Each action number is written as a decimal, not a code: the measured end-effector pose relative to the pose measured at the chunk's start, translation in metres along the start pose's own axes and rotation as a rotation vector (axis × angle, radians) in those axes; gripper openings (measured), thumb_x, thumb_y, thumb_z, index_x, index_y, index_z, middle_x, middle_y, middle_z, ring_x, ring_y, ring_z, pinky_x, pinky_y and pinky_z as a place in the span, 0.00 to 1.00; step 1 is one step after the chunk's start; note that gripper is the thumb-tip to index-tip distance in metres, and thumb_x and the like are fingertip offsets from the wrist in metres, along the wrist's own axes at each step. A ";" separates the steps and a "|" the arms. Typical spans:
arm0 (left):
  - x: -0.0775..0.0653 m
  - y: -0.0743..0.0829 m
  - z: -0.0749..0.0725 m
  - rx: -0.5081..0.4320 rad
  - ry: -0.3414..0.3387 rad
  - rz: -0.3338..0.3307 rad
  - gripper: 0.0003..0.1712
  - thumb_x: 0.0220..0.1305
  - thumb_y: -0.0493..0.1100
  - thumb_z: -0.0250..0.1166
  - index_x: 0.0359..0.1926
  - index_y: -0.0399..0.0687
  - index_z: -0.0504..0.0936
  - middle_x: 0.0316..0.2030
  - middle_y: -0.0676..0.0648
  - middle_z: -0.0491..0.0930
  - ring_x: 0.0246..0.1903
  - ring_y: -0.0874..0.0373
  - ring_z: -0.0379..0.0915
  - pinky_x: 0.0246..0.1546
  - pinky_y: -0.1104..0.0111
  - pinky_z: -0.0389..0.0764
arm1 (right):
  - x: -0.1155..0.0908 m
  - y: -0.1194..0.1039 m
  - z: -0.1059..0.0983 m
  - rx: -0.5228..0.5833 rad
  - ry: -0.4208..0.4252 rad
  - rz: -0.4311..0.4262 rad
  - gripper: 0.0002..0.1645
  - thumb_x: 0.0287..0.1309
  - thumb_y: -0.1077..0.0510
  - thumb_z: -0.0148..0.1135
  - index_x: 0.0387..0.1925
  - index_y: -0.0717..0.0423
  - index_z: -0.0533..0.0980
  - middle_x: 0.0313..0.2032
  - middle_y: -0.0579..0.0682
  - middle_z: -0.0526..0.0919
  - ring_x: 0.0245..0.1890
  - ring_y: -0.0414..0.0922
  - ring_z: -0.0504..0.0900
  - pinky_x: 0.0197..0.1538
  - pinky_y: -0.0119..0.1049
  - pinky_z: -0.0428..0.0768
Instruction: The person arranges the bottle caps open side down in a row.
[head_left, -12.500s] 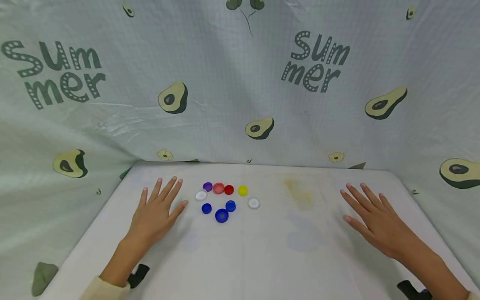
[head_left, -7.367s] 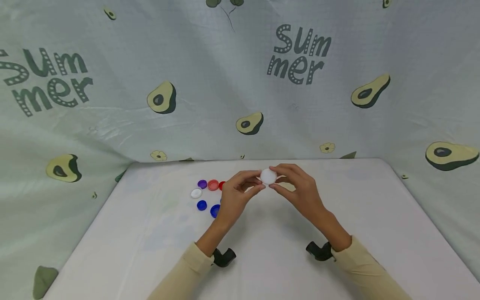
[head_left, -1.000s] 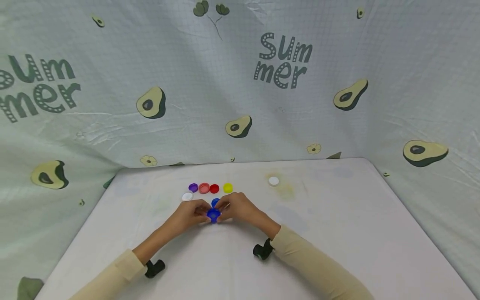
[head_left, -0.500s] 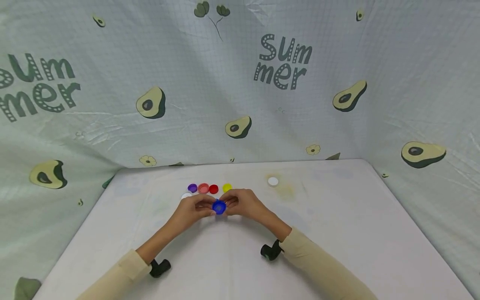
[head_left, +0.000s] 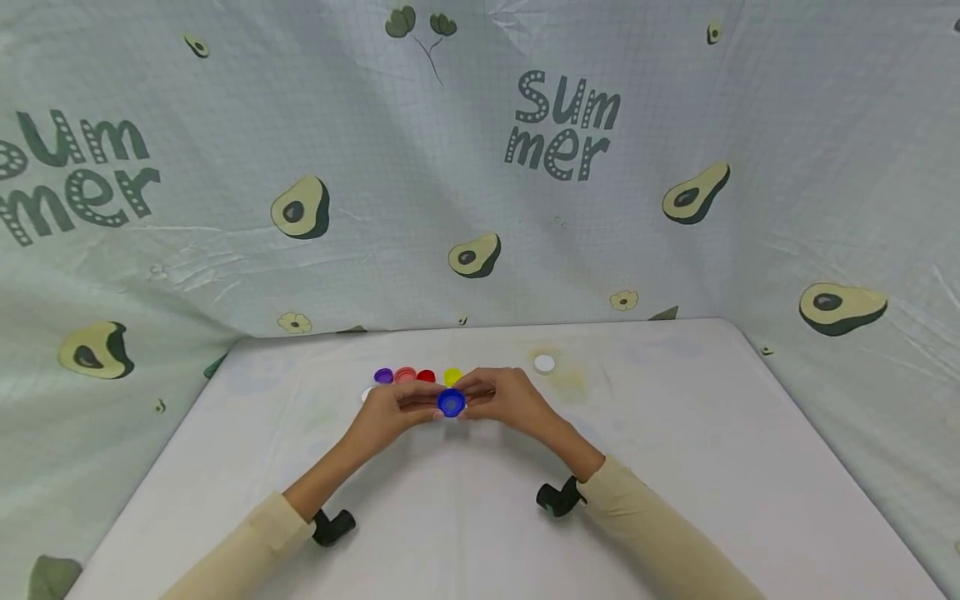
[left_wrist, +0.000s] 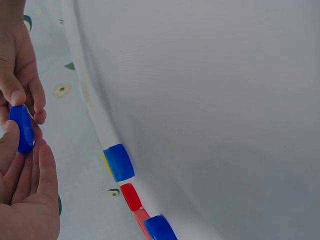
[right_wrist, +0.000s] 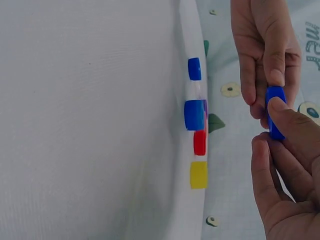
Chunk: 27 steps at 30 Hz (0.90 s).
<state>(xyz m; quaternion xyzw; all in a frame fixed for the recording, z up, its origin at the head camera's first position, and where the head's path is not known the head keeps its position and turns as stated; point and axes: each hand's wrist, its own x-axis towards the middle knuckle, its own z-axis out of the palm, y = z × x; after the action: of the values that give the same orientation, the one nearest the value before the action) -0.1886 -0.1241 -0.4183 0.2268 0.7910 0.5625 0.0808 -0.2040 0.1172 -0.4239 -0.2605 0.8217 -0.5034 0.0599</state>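
Observation:
Both hands hold one large blue bottle cap point(head_left: 451, 403) between them, raised over the table with its hollow side facing the head camera. My left hand point(head_left: 384, 417) pinches its left edge; my right hand point(head_left: 512, 402) pinches the right edge. Seen edge-on in the left wrist view, the blue cap point(left_wrist: 24, 131) sits between thumbs and fingertips. The right wrist view also shows the cap point(right_wrist: 275, 111) gripped from both sides. Two other blue caps, hidden behind the hands in the head view, stand on the table: a nearer one point(right_wrist: 194, 115) and a farther one point(right_wrist: 194, 69).
A purple cap point(head_left: 383, 376), a pink cap point(head_left: 405, 375), a red cap point(head_left: 426, 376) and a yellow cap point(head_left: 452, 377) lie behind the hands. One white cap point(head_left: 367, 393) is partly covered by the left hand. Another white cap point(head_left: 544, 364) lies apart, back right, on the white table point(head_left: 675, 467).
Earlier, both hands lay spread apart; then they held up a white cap, which now lies farther back right. Since then they have gripped the large blue cap and lifted it up and rightward.

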 end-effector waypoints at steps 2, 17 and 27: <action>0.002 0.002 0.001 -0.007 0.009 -0.001 0.21 0.62 0.33 0.71 0.56 0.33 0.83 0.51 0.37 0.85 0.50 0.47 0.85 0.48 0.68 0.84 | 0.000 -0.001 -0.002 -0.027 0.014 -0.012 0.22 0.53 0.58 0.79 0.51 0.53 0.84 0.44 0.47 0.89 0.43 0.38 0.88 0.47 0.29 0.85; 0.009 0.016 0.007 -0.016 0.092 0.040 0.19 0.64 0.35 0.71 0.56 0.36 0.83 0.51 0.38 0.85 0.50 0.48 0.85 0.48 0.68 0.85 | -0.009 -0.007 -0.007 0.045 0.177 -0.124 0.22 0.55 0.62 0.76 0.53 0.58 0.82 0.49 0.52 0.87 0.48 0.47 0.87 0.51 0.33 0.85; 0.015 0.022 0.014 -0.030 0.142 0.036 0.20 0.66 0.40 0.71 0.57 0.41 0.84 0.51 0.41 0.86 0.51 0.50 0.85 0.50 0.68 0.84 | -0.014 -0.007 -0.008 0.060 0.306 -0.270 0.15 0.56 0.66 0.73 0.46 0.59 0.82 0.47 0.52 0.87 0.48 0.46 0.87 0.51 0.35 0.85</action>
<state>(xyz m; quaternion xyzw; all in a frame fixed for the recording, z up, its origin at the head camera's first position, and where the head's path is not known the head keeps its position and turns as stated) -0.1905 -0.0994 -0.4009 0.1990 0.7820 0.5904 0.0176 -0.1922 0.1277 -0.4166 -0.2868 0.7634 -0.5649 -0.1257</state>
